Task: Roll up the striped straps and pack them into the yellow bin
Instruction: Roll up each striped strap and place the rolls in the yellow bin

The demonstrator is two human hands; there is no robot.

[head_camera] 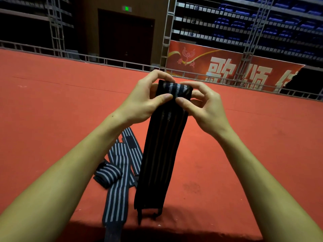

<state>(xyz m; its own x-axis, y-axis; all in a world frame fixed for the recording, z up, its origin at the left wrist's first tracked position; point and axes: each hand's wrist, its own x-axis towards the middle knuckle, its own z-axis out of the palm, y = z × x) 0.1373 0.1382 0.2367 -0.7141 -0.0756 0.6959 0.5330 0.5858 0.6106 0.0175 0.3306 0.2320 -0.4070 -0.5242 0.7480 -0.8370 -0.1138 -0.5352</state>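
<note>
A dark striped strap (160,145) hangs down in mid-air in front of me, its top end folded over into the start of a roll. My left hand (148,100) pinches the left side of that folded top between thumb and fingers. My right hand (201,103) pinches the right side the same way. The strap's lower end, with a loop, dangles just above the red surface. Other striped straps (120,165) lie loose on the red surface below my left forearm, one of them partly rolled (107,174). No yellow bin is in view.
The red carpeted surface (244,154) stretches ahead to a metal rail (104,61). Beyond it hang a red banner (227,69), scaffolding, a dark door and rows of blue seats. The surface's near edge runs along the bottom of the view.
</note>
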